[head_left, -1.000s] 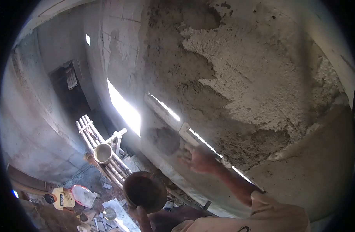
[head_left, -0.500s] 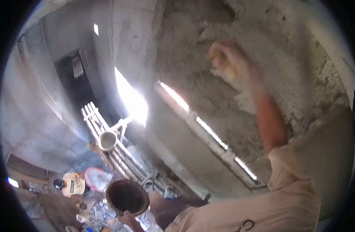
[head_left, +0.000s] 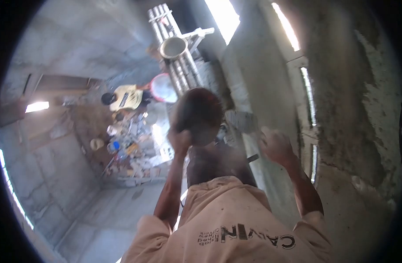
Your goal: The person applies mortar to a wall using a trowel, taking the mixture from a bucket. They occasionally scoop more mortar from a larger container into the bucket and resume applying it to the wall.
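Rust-dark metal, round: the round pan (head_left: pixel 199 115) was held up in front of the chest, near the middle of the view, its bowl facing the camera and its inside dark. The left hand (head_left: pixel 180 141) was closed on the pan's near rim from below, fingers wrapped over the edge, forearm rising from the lower left. The right hand (head_left: pixel 275 145) was raised to the right of the pan and apart from it, close to the plastered wall (head_left: pixel 354 109). Its fingers were loosely bent and motion-blurred, so I could not tell whether it gripped anything. A grey smear (head_left: pixel 240 120) lay between pan and right hand (too blurred to identify).

Peach-coloured shirt (head_left: pixel 236 219) with dark lettering filled the near bottom edge.

The view looked steeply down. Far below on the left, another person in a yellow shirt (head_left: pixel 126 97) was on the floor (head_left: pixel 100 210), just beside a reddish basin (head_left: pixel 163 87). Scattered rubble and small containers (head_left: pixel 131 147) lay near that person. Further off, at the top, a pale metal bucket (head_left: pixel 173 47) sat on a run of bamboo poles (head_left: pixel 163 19). Bright daylight came through an opening (head_left: pixel 223 15) at the far top, and through narrow slits (head_left: pixel 308 92) in the wall on the right.
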`<state>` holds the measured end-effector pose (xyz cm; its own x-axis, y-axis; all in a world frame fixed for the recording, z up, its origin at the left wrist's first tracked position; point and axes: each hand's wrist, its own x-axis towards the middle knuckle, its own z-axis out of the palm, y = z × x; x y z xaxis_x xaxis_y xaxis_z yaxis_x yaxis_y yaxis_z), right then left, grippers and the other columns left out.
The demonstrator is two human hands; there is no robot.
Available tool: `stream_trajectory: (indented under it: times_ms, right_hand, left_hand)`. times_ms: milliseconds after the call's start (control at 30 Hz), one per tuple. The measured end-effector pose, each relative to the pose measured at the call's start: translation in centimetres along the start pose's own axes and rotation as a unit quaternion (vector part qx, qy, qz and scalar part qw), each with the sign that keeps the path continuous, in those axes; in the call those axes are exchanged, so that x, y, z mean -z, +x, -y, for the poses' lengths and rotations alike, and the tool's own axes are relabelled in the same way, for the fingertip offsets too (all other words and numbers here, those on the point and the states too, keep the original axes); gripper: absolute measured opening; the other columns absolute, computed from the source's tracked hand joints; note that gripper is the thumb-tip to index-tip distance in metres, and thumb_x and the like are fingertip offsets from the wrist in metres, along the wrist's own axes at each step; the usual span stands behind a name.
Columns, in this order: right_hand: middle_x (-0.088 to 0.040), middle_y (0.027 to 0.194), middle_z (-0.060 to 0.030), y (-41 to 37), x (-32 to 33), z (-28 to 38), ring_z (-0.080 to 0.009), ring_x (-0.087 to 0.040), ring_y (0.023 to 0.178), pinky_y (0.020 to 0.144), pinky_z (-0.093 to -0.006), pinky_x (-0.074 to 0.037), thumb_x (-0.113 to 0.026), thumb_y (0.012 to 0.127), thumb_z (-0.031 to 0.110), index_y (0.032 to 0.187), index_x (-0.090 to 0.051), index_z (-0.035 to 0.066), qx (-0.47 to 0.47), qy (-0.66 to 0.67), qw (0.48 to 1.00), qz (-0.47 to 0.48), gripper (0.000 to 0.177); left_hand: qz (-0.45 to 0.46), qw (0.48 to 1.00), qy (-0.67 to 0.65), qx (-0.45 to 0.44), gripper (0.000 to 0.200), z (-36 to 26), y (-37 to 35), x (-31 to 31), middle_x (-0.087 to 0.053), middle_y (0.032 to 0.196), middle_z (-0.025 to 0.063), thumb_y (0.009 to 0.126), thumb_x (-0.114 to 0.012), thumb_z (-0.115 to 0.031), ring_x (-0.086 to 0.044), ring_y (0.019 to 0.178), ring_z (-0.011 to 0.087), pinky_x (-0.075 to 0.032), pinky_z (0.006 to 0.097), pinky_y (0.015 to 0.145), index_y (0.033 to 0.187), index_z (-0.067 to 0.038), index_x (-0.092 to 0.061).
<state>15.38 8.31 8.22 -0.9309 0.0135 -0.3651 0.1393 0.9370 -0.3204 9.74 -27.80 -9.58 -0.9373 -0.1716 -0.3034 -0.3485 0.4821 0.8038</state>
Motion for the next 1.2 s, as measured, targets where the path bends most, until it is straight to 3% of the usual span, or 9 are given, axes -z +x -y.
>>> stream_trajectory:
  times_ms: [133, 267, 367, 567, 733, 833, 933, 1067, 1200]
  right_hand:
    - [-0.073, 0.092, -0.0171, 6.3, -10.2, 1.9, -0.0329, -0.075, 0.088, 0.077, -0.0472, -0.057, -0.069, 0.088, 0.019, 0.108, -0.068, 0.004, 0.063, -0.187, 0.98, 0.024, 0.026]
    - [-0.071, 0.097, -0.0158, 3.1, -4.5, 1.6, -0.0312, -0.073, 0.093, 0.083, -0.0464, -0.056, -0.069, 0.087, 0.019, 0.112, -0.067, 0.003, 0.052, -0.198, 0.978, -0.027, 0.03]
    - [-0.068, 0.115, -0.0167, 2.0, -1.8, -0.9, -0.0354, -0.067, 0.106, 0.095, -0.0466, -0.051, -0.066, 0.088, 0.023, 0.125, -0.064, 0.002, -0.076, -0.145, 0.985, 0.062, 0.042]
    - [-0.071, 0.12, -0.0189, 1.4, -5.4, -0.7, -0.0377, -0.068, 0.112, 0.099, -0.0498, -0.053, -0.07, 0.09, 0.038, 0.118, -0.069, 0.003, -0.109, 0.096, 0.979, 0.146, 0.044]
    - [-0.072, 0.09, -0.0274, -1.6, -1.7, 1.1, -0.0463, -0.07, 0.095, 0.087, -0.053, -0.055, -0.067, 0.091, 0.032, 0.101, -0.07, 0.0, -0.112, 0.167, 0.979, 0.014, 0.033]
    - [-0.072, 0.091, -0.0267, -0.8, -3.7, 0.0, -0.0451, -0.071, 0.097, 0.088, -0.0528, -0.055, -0.067, 0.091, 0.033, 0.101, -0.07, 0.001, -0.142, 0.098, 0.985, -0.015, 0.034]
    - [-0.072, 0.093, -0.0268, -0.6, -2.6, -0.8, -0.0456, -0.07, 0.098, 0.088, -0.0528, -0.055, -0.067, 0.092, 0.034, 0.104, -0.07, 0.001, -0.174, 0.152, 0.973, 0.017, 0.036]
    - [-0.072, 0.095, -0.0281, -1.1, -0.4, -0.5, -0.0469, -0.07, 0.098, 0.09, -0.0535, -0.055, -0.069, 0.092, 0.037, 0.11, -0.067, -0.002, -0.186, 0.153, 0.97, 0.017, 0.043]
    - [-0.072, 0.092, -0.0271, 1.6, 5.4, -1.6, -0.0469, -0.071, 0.093, 0.088, -0.0531, -0.055, -0.07, 0.094, 0.038, 0.111, -0.067, -0.003, -0.12, 0.085, 0.987, -0.066, 0.045]
  left_hand:
    - [0.044, 0.995, 0.079, -0.033, 0.072, -9.7, -2.4, -3.4, -0.073, 0.099, 0.03, 0.076, -0.061, -0.005, -0.076, 0.092, 0.0359, -0.058, 0.0467, 0.077, 0.147, -0.006, -0.056]
    - [0.128, 0.992, 0.001, 0.009, 0.078, -13.6, -3.6, -5.9, -0.073, 0.11, 0.0316, 0.076, -0.057, -0.001, -0.075, 0.103, 0.0381, -0.058, 0.0447, 0.089, 0.154, -0.008, -0.05]
    - [0.172, 0.981, -0.065, -0.056, 0.077, -16.3, -4.8, -6.2, -0.072, 0.119, 0.0291, 0.078, -0.053, 0.002, -0.073, 0.111, 0.0344, -0.056, 0.043, 0.094, 0.155, -0.004, -0.048]
    - [0.247, 0.929, -0.269, -0.06, 0.052, -16.7, -6.0, -6.8, -0.069, 0.13, 0.0141, 0.086, -0.055, -0.001, -0.063, 0.122, 0.0202, -0.049, 0.0341, 0.105, 0.137, 0.01, -0.058]
    - [0.205, 0.943, -0.259, -0.031, 0.053, -15.9, -5.4, -7.4, -0.07, 0.125, 0.0134, 0.087, -0.056, -0.002, -0.065, 0.115, 0.0196, -0.05, 0.0327, 0.101, 0.139, 0.008, -0.058]
    - [0.207, 0.938, -0.277, 0.012, 0.056, -16.7, -5.8, -7.2, -0.07, 0.124, 0.011, 0.088, -0.059, -0.012, -0.066, 0.111, 0.0177, -0.052, 0.0317, 0.095, 0.141, 0.007, -0.056]
    - [0.167, 0.932, -0.303, -0.106, 0.047, -16.4, -5.5, -6.6, -0.072, 0.119, 0.0123, 0.085, -0.06, -0.008, -0.066, 0.106, 0.0174, -0.053, 0.0322, 0.094, 0.13, 0.007, -0.063]
    - [0.191, 0.921, -0.325, -0.101, 0.065, -10.7, -4.7, -7.0, -0.069, 0.128, 0.014, 0.092, -0.068, -0.035, -0.064, 0.116, 0.0203, -0.05, 0.0359, 0.1, 0.138, 0.008, -0.059]
    - [0.075, 0.934, -0.348, -0.03, 0.048, -10.0, -4.3, -6.2, -0.07, 0.122, 0.0143, 0.082, -0.07, -0.006, -0.067, 0.111, 0.0237, -0.053, 0.0378, 0.097, 0.129, 0.006, -0.065]
